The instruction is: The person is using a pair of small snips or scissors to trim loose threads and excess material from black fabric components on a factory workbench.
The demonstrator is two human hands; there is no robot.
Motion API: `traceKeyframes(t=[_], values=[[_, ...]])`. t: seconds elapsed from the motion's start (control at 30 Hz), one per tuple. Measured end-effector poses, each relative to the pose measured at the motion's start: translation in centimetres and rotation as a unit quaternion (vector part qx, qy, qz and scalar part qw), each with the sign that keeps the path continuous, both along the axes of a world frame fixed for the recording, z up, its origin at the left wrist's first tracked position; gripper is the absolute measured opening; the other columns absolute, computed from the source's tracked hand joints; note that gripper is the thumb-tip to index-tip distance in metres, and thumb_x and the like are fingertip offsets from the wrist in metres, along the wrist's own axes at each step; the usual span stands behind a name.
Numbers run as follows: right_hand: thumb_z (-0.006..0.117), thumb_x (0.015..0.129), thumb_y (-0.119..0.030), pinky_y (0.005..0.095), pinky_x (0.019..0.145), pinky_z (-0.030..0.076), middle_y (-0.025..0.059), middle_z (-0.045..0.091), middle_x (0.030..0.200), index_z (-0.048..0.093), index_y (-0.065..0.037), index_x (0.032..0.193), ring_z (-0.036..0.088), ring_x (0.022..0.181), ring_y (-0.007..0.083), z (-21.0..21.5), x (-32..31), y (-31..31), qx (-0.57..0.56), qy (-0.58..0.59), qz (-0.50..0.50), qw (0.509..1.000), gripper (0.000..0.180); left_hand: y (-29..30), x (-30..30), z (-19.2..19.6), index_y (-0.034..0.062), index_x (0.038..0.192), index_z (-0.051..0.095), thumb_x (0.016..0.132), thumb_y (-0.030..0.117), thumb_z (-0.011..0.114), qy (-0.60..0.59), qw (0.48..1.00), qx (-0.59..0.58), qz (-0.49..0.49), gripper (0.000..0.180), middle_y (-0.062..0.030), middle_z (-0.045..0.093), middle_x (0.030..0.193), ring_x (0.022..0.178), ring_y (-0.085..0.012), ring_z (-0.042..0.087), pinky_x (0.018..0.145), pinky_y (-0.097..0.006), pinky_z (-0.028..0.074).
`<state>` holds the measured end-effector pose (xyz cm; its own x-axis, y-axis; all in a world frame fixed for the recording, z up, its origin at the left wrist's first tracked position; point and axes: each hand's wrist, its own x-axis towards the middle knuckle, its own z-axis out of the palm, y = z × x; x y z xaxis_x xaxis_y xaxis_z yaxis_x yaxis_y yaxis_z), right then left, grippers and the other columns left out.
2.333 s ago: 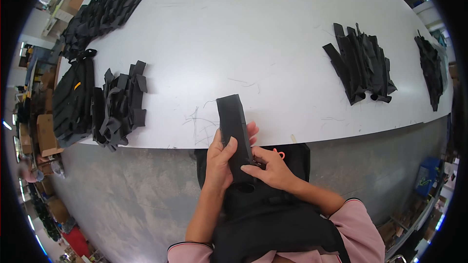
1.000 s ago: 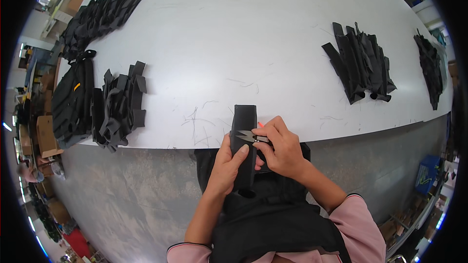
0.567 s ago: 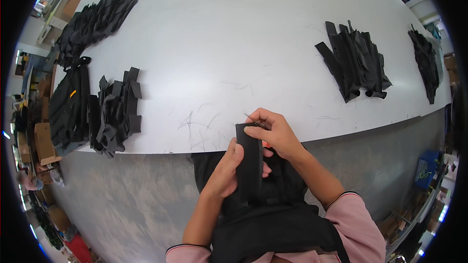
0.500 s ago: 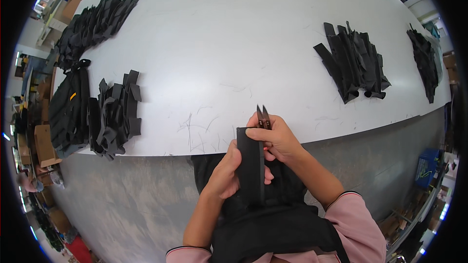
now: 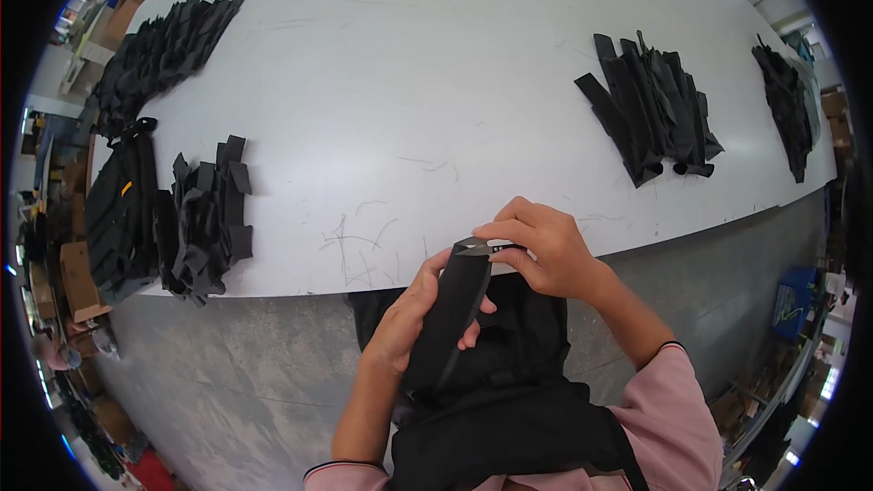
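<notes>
2 hands meet at the table (image 5: 473, 82) edge: left hand (image 5: 414, 314) clasps a black strip (image 5: 455, 305) running lengthwise toward the table; right hand (image 5: 546, 250) pinches snips (image 5: 480, 246) at its far end.

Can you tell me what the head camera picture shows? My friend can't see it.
A left hand holds a black fabric strip while the right hand puts small snips to its top end. Behind is a white table with piles of black strips.
</notes>
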<state>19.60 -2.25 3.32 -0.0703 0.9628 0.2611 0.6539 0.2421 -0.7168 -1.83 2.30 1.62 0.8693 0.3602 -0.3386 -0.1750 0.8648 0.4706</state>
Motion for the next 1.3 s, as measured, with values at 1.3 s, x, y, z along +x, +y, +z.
traceKeyframes(t=[1.3], values=[[0.064, 0.078, -0.001, 0.0236, 0.059, 0.042, 0.0049, 0.055, 0.086, 0.063, -0.003, 0.103, 0.054, 0.067, 0.0124, 0.9, -0.3, -2.4, -0.143, 0.208, -0.067, 0.965, 0.024, 0.1, -1.0, 1.3, 0.0019, 0.141, 0.022, 0.097, 0.043, 0.038, 0.075, 0.995, 0.032, -0.059, 0.062, -0.0195, 0.060, 0.093, 0.063, -0.0202, 0.059, 0.060, -0.030, 0.049]])
